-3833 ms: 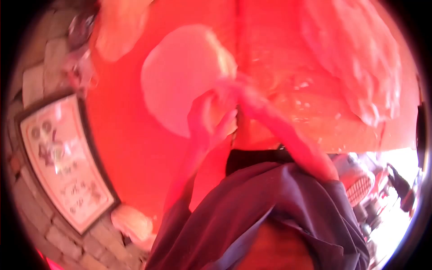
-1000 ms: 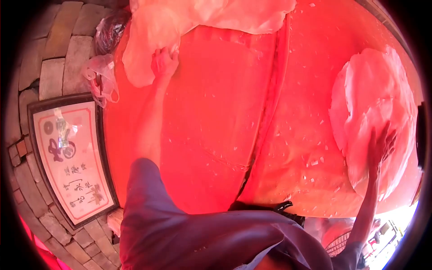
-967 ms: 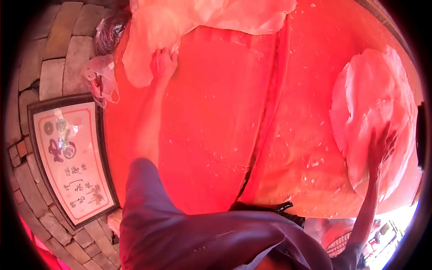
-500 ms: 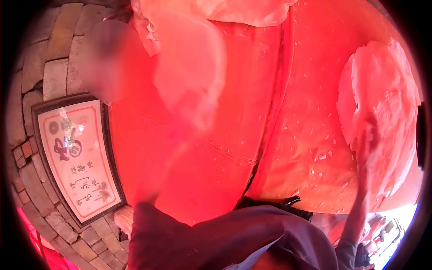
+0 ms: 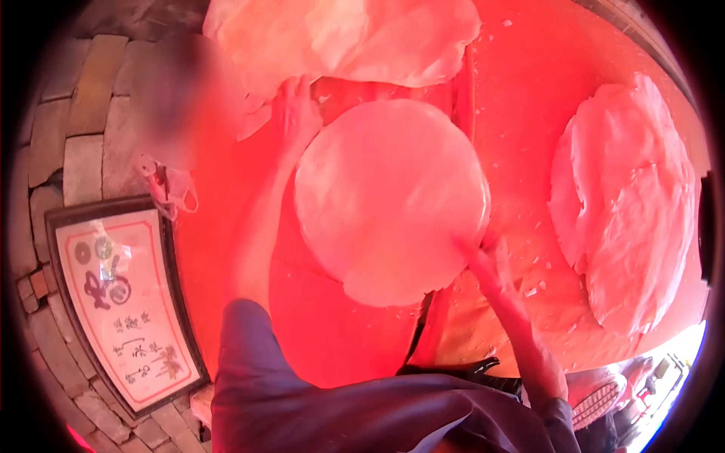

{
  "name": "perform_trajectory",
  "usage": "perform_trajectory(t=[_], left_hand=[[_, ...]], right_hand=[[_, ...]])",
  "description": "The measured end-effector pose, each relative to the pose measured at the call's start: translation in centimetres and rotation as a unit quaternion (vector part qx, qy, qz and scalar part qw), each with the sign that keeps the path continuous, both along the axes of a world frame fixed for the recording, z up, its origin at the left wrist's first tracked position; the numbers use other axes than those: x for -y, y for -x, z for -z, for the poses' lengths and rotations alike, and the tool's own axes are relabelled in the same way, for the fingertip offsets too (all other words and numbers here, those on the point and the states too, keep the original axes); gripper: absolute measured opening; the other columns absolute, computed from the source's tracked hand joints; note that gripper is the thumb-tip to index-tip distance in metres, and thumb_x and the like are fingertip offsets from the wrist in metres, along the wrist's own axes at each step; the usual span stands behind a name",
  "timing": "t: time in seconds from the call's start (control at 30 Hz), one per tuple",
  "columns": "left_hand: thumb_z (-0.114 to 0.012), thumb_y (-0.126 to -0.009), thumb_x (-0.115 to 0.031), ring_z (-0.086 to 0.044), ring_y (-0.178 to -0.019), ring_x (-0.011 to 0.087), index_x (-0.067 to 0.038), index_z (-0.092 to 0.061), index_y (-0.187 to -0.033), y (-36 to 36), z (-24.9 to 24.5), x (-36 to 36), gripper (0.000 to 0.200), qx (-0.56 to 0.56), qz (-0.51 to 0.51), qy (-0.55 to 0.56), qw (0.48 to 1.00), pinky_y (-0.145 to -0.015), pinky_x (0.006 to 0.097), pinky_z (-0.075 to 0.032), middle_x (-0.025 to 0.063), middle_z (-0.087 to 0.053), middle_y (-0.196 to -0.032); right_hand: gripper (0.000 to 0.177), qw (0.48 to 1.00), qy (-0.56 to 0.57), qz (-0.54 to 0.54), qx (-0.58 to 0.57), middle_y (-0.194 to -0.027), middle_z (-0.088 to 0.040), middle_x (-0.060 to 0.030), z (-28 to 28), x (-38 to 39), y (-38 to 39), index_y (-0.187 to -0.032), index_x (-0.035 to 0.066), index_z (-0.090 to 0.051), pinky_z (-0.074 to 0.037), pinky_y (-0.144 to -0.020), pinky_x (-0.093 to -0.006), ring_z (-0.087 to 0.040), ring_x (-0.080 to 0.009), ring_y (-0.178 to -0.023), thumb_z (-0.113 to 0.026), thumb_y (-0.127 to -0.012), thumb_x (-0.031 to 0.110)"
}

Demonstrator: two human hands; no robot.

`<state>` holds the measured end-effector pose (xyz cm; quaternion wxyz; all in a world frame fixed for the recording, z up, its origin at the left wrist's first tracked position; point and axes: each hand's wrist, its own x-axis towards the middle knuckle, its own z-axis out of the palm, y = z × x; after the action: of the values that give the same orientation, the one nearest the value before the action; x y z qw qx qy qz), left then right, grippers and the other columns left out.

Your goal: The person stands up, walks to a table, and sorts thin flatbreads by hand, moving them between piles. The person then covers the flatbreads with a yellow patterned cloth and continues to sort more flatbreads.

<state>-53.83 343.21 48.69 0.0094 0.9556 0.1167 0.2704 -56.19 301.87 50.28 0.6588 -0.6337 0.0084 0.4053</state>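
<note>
A pale round flat sheet lies in the middle of the red-covered table, its lower edge uneven. At its lower right edge is my right hand, with fingers over the rim, closed on it. My left hand is beyond the sheet's upper left side, at the lower edge of a wide pile of similar thin sheets; its fingers are stretched out and somewhat blurred. Another pile of wrinkled sheets rests at the right, away from both hands.
Small pale flakes are scattered over the red table cover, which has a dark seam. A framed sign with writing stands at the left by the brick paving. A thin plastic bag is above it. A shoe shows at lower right.
My left hand has moved up and away from the blurred sheet it was carrying. A round sheet now lies flat in the middle. My right hand has moved left from the right pile to this sheet.
</note>
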Motion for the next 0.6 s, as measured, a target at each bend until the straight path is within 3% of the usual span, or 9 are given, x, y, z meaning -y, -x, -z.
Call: perform_trajectory(t=[0.03,0.07,0.13,0.23,0.3,0.37,0.5,0.57,0.6], left_hand=[[-0.060,-0.084,-0.011,-0.058,-0.104,0.0425,-0.003,-0.057,-0.107,-1.0,-0.3,-0.9,0.024,-0.036,-0.043,-0.064,0.996,-0.080,0.0511,-0.048,0.0202,-0.060,-0.111],[-0.060,-0.084,-0.011,-0.058,-0.102,0.0426,-0.003,-0.058,-0.107,-2.3,0.6,-1.5,0.024,-0.064,-0.049,-0.082,0.993,-0.079,0.0508,-0.048,0.0202,-0.060,-0.109],[-0.061,-0.085,-0.011,-0.059,-0.100,0.0427,-0.003,-0.058,-0.106,-4.3,2.3,-2.8,0.023,-0.101,-0.033,-0.065,0.992,-0.079,0.0500,-0.048,0.0203,-0.060,-0.106],[-0.061,-0.085,-0.011,-0.060,-0.096,0.0429,-0.004,-0.060,-0.106,-5.8,3.0,-4.0,0.022,-0.132,-0.004,-0.032,0.991,-0.077,0.0488,-0.049,0.0204,-0.061,-0.102],[-0.061,-0.085,-0.011,-0.060,-0.094,0.0430,-0.004,-0.060,-0.106,-5.2,1.3,-4.0,0.022,-0.133,-0.009,-0.021,0.991,-0.076,0.0481,-0.049,0.0205,-0.062,-0.099],[-0.061,-0.086,-0.011,-0.061,-0.092,0.0431,-0.004,-0.061,-0.106,-3.0,-2.1,-3.2,0.021,-0.139,-0.026,-0.016,0.990,-0.075,0.0473,-0.049,0.0206,-0.062,-0.096],[-0.061,-0.086,-0.010,-0.062,-0.087,0.0434,-0.004,-0.062,-0.105,2.9,-9.1,1.6,0.020,-0.123,-0.025,-0.014,0.992,-0.074,0.0458,-0.050,0.0207,-0.063,-0.091],[-0.060,-0.086,-0.007,-0.062,-0.072,0.0407,-0.004,-0.064,-0.098,4.9,-8.5,3.9,0.013,-0.079,0.037,-0.031,0.996,-0.061,0.0440,-0.048,0.0202,-0.060,-0.076],[-0.060,-0.086,-0.007,-0.062,-0.071,0.0403,-0.003,-0.064,-0.098,6.0,-9.2,5.9,0.013,-0.076,0.052,-0.022,0.996,-0.061,0.0440,-0.048,0.0202,-0.060,-0.076]], right_hand=[[0.016,0.996,0.077,-0.037,0.039,-0.086,-0.068,0.0017,-1.7,0.5,-0.8,-0.098,-0.002,-0.072,-0.047,-0.064,-0.0220,-0.057,-0.0036,-0.077,-0.068,-0.090,0.011],[0.016,0.995,0.083,-0.027,0.039,-0.086,-0.068,0.0017,-3.9,0.3,-1.4,-0.098,-0.002,-0.072,-0.047,-0.064,-0.0220,-0.057,-0.0036,-0.077,-0.068,-0.090,0.011],[0.012,0.994,0.061,0.045,0.073,-0.083,-0.067,0.0019,-7.9,1.0,-2.5,-0.097,-0.002,-0.072,-0.047,-0.064,-0.0225,-0.057,-0.0037,-0.076,-0.068,-0.090,0.006],[0.012,0.963,0.124,0.091,0.221,-0.082,-0.066,0.0019,-14.0,5.8,-8.4,-0.099,-0.002,-0.071,-0.046,-0.064,-0.0230,-0.056,-0.0041,-0.076,-0.068,-0.088,0.004],[0.014,0.888,0.186,0.134,0.399,-0.085,-0.066,0.0002,-18.6,10.7,-12.8,-0.100,-0.001,-0.070,-0.047,-0.067,-0.0247,-0.058,-0.0072,-0.079,-0.068,-0.087,0.005],[0.016,0.778,0.259,0.150,0.553,-0.088,-0.067,-0.0014,-24.3,15.2,-15.8,-0.101,0.000,-0.070,-0.047,-0.071,-0.0265,-0.059,-0.0102,-0.082,-0.068,-0.086,0.006],[0.021,0.553,0.376,0.150,0.728,-0.094,-0.068,-0.0048,-31.3,17.5,-16.1,-0.104,0.001,-0.069,-0.047,-0.079,-0.0299,-0.062,-0.0163,-0.087,-0.069,-0.085,0.009],[0.023,0.513,0.434,0.120,0.731,-0.097,-0.068,-0.0064,-30.6,18.3,-15.7,-0.105,0.002,-0.069,-0.048,-0.083,-0.0317,-0.063,-0.0193,-0.090,-0.069,-0.084,0.010],[0.024,0.516,0.466,0.096,0.712,-0.099,-0.069,-0.0072,-29.4,19.2,-15.7,-0.106,0.002,-0.069,-0.048,-0.085,-0.0325,-0.064,-0.0208,-0.092,-0.069,-0.083,0.010]])
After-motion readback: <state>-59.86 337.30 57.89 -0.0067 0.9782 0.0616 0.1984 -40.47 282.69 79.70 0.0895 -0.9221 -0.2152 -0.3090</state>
